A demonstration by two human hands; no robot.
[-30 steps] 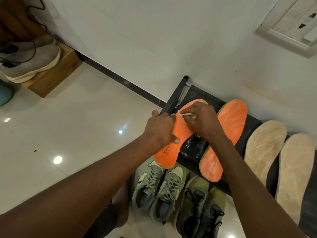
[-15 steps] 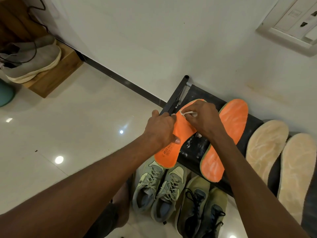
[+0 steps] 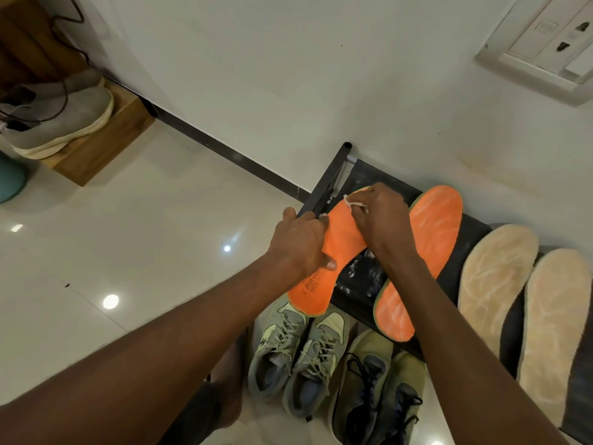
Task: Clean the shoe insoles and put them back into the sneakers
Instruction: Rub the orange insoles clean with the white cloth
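The left hand (image 3: 300,244) grips an orange insole (image 3: 324,252) by its long edge, thumb pressed on the printed heel part, holding it tilted over the near edge of the black rack shelf (image 3: 362,281). The right hand (image 3: 382,220) is curled around a small white cloth or swab (image 3: 353,203), hard to tell which, pressing it on the insole's toe end at 12 o'clock. A second orange insole (image 3: 426,252) lies at 3 o'clock, two beige insoles (image 3: 500,277) beyond it. Grey-green sneakers (image 3: 298,354) and olive sneakers (image 3: 378,390) stand on the floor (image 3: 128,252) at 6 o'clock.
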